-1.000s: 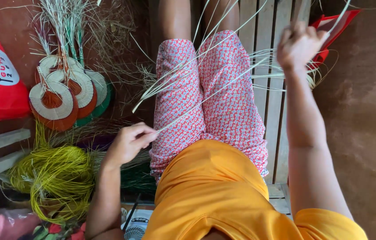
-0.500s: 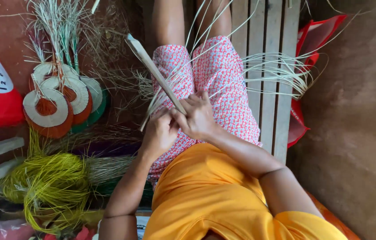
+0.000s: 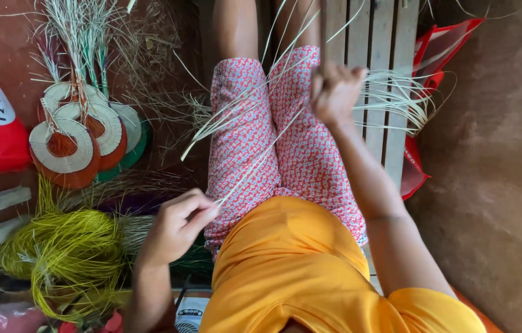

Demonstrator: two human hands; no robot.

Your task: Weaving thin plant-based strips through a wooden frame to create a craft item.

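Fingers of left hand and raised right hand pinch pale straw strands.

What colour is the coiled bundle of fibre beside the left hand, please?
Yellow-green coiled bundle, head view.

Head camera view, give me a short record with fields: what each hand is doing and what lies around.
left hand: pinches the near end of a pale straw strip by the lap
right hand: raised over the knees, closed around the far ends of the strips
lap: red patterned shorts
floor left: yellow-green fibre bundle, stack of round woven pieces
seat: wooden slat bench
right side: red bag
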